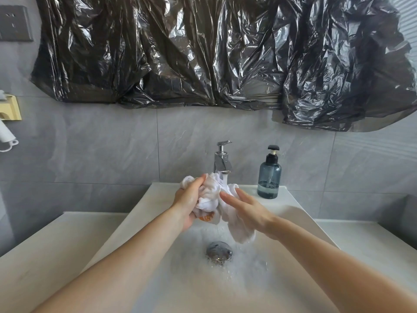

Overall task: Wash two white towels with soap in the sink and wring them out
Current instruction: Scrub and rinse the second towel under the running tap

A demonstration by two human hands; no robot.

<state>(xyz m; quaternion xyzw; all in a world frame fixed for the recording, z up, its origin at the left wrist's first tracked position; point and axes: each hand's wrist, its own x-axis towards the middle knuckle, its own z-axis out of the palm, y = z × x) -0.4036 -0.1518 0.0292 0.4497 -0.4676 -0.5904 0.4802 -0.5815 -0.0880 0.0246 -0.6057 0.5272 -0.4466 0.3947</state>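
White towel [214,195] bunched up above sink [135,213], right under faucet [222,160] spout, between both hands. Held up off the basin, not touching it. Water stream [218,224] running from spout through the bundle, dripping off the hanging lower end toward drain [218,253].

Left hand [188,199]: fingers curled round the left side of the bundle, gripping it. Something orange [206,217] peeking out at the bottom of that grip, partly hidden by cloth; can't tell what it is.

Right hand [244,207]: fingers straight, flat against the right side of the towel, pressing not gripping. Loose tail of cloth hanging below it, under the wrist.

Whether one towel or two in the bundle: can't tell, folds too tangled.

Basin: wet, foamy or misty water around the metal drain plug, droplets splashing near it.

Rest:
- Soap dispenser [269,175], blue-grey translucent bottle, black pump, upright on sink's back ledge, right of faucet, apart from the hands. Liquid only in the lower part.
- Faucet chrome, lever on top.
- Pale surface [33,256] flanking sink on both sides.
- Grey tiled wall [101,154] behind.
- Black plastic sheeting [203,53], crinkled, spread across upper wall.
- Wall socket [14,23] top left; yellow holder [11,108] with a white item at left edge.
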